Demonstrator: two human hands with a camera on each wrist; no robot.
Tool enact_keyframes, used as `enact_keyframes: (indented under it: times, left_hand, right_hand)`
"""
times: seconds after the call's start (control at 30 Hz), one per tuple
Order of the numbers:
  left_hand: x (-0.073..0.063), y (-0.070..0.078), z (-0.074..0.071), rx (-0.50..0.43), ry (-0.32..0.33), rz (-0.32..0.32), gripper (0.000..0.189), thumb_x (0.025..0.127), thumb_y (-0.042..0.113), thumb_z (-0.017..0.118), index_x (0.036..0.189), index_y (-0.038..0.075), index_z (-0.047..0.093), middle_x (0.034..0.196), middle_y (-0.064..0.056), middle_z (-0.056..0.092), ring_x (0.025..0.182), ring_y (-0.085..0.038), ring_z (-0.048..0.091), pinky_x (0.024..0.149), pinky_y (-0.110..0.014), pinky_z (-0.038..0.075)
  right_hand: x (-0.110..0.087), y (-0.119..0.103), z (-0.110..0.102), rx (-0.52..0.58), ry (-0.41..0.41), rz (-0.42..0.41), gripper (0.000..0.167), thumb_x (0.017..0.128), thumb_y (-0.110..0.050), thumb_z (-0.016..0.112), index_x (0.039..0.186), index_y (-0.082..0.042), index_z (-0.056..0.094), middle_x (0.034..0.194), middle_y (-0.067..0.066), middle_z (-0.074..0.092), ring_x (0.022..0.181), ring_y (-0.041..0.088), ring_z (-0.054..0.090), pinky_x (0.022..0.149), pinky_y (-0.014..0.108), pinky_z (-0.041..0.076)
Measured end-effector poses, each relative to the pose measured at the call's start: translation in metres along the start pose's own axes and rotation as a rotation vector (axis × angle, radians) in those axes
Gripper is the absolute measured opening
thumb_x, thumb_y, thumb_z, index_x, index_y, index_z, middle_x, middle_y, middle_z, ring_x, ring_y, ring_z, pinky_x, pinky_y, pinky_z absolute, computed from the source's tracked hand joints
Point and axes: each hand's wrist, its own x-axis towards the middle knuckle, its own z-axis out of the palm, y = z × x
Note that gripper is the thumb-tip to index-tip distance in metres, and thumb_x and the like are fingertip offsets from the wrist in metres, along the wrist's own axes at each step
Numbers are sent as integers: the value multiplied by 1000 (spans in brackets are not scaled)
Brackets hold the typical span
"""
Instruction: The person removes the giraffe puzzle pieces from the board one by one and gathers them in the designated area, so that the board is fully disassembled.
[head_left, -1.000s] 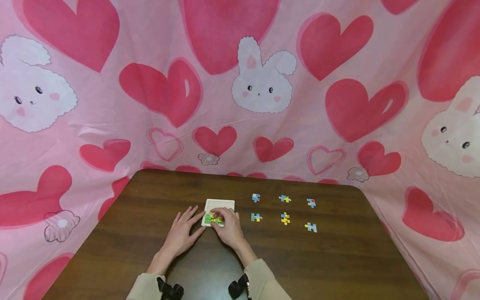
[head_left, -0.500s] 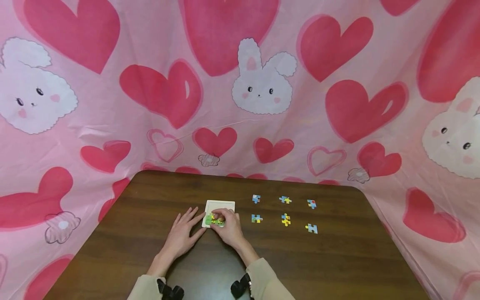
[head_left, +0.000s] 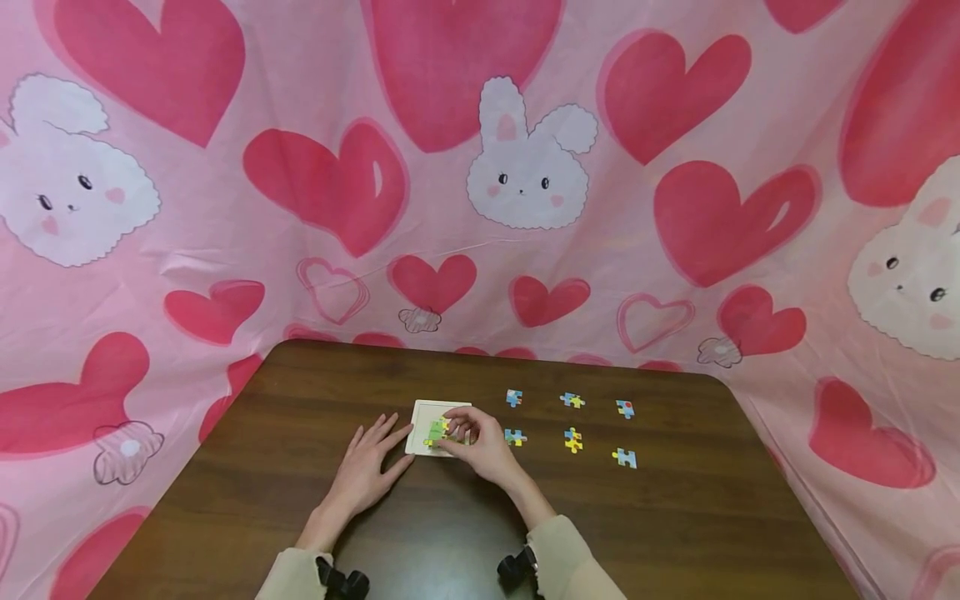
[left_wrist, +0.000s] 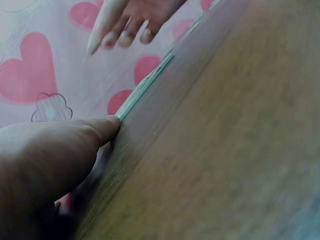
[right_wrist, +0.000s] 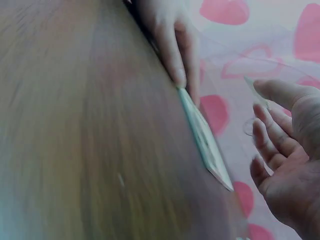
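A white puzzle tray (head_left: 429, 410) lies on the table. My left hand (head_left: 363, 467) rests beside its left side with fingers spread, the thumb touching the near left corner; that thumb meets the tray edge (left_wrist: 145, 85) in the left wrist view. Over the tray, my right hand (head_left: 482, 443) pinches a green-and-yellow jigsaw piece (head_left: 436, 432) between thumb and forefinger. In the right wrist view the jigsaw piece (right_wrist: 255, 91) shows as a thin edge, raised above the tray. Whether it is one piece or some joined together, I cannot tell.
Right of the tray, several loose jigsaw pieces (head_left: 573, 440) lie in two rows. One of them (head_left: 515, 437) is close to my right hand. The brown wooden table (head_left: 660, 517) ends at a pink curtain (head_left: 450, 233) with hearts and rabbits.
My right hand has moved right and lifted the green-and-yellow jigsaw piece, which lay along the tray's near side and is now tilted. The left hand stays in place.
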Motion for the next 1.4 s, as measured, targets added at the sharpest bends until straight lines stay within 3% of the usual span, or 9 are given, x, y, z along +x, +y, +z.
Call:
enact_keyframes:
  times: [0.17,0.47,0.73,0.9,1.17,1.4]
  left_hand:
    - [0,0,-1,23,-4,1,55,101,33,79,151,12,68,167,-23,54,162,-48,41,131,-76,24]
    - [5,2,-5,71,-91,6,58,105,35,74,157,12,62,172,-22,48,165,-45,36,133,-76,21]
    - [7,4,-7,69,-102,3,58,105,35,75,157,11,62,171,-23,48,165,-46,37,132,-77,21]
    - [6,5,-9,67,-103,-5,58,104,34,75,156,11,62,171,-23,48,165,-46,37,132,-77,21]
    - [6,4,-9,49,-97,-1,59,104,34,76,156,11,63,171,-23,48,165,-47,37,132,-77,21]
    - [7,5,-9,57,-100,-1,59,104,34,76,156,11,63,171,-24,48,165,-47,37,132,-77,22]
  right_hand:
    - [-14,-3,-24,-13,-33,22,35,93,-3,85,125,4,72,103,29,72,78,2,58,68,16,44]
    - [-43,0,-67,-99,-37,64,34,93,-7,87,123,1,73,101,23,74,81,4,61,70,19,49]
    - [-73,4,-100,-127,-27,69,35,94,-5,86,125,3,71,100,22,73,82,2,61,70,19,50]
    - [-88,9,-104,-133,-37,66,34,93,-6,87,122,2,72,101,22,73,82,5,62,70,19,50]
    - [-105,20,-96,-164,-51,17,32,93,-11,88,120,-2,75,104,17,75,92,25,68,77,24,55]
    - [-113,31,-88,-240,-12,-55,29,90,-15,92,116,-12,78,107,9,77,99,22,65,82,25,51]
